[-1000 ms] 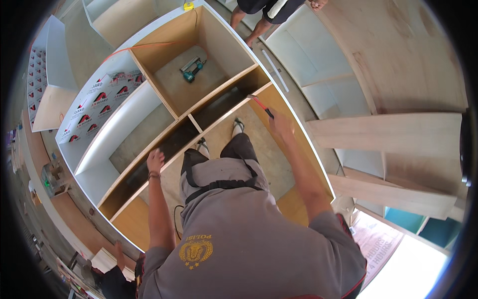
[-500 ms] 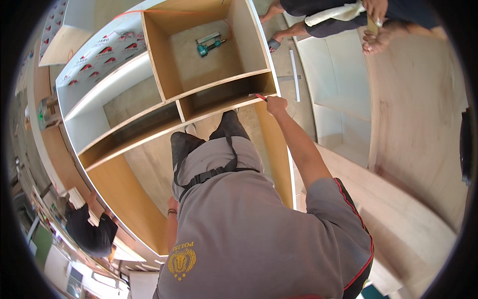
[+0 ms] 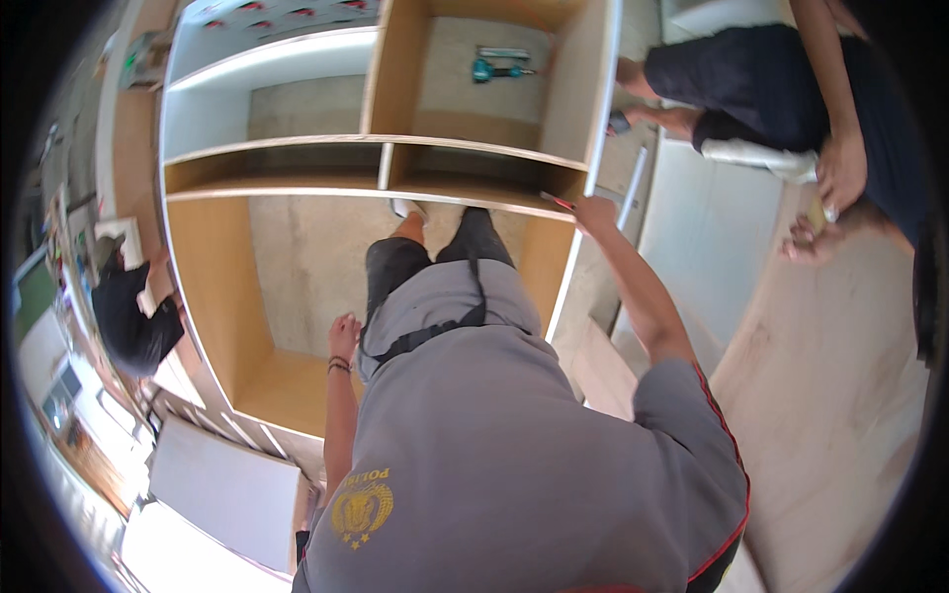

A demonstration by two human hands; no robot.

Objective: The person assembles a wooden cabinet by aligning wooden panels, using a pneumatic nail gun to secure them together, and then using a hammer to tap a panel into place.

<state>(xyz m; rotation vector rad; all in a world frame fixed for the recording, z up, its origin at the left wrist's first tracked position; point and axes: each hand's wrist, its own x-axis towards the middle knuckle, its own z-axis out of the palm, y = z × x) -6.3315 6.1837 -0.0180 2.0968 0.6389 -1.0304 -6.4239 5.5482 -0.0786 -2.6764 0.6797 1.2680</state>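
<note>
My right hand (image 3: 596, 214) is closed around a slim red-handled tool (image 3: 559, 201). Its tip lies against the front edge of a low compartment near the right end of a large wooden cabinet frame (image 3: 465, 200); blur hides the tip's exact shape. Beside my hip hangs my left hand (image 3: 343, 336), empty, with its fingers loosely apart. My feet are inside the frame's large near opening. In the square compartment beyond the narrow row lies a teal nail gun (image 3: 484, 70).
At the right a person in dark clothes (image 3: 761, 84) holds a small object beside a pale cabinet (image 3: 692, 227) and a broad wooden panel (image 3: 840, 376). Another person in black (image 3: 133, 311) bends at the left. White-topped panels (image 3: 222, 484) stand behind on the left.
My view has turned and tilted, so the cabinet sits straighter and higher. My left hand shows more fully beside my hip. The red-handled tool stays at the compartment edge in my right hand.
</note>
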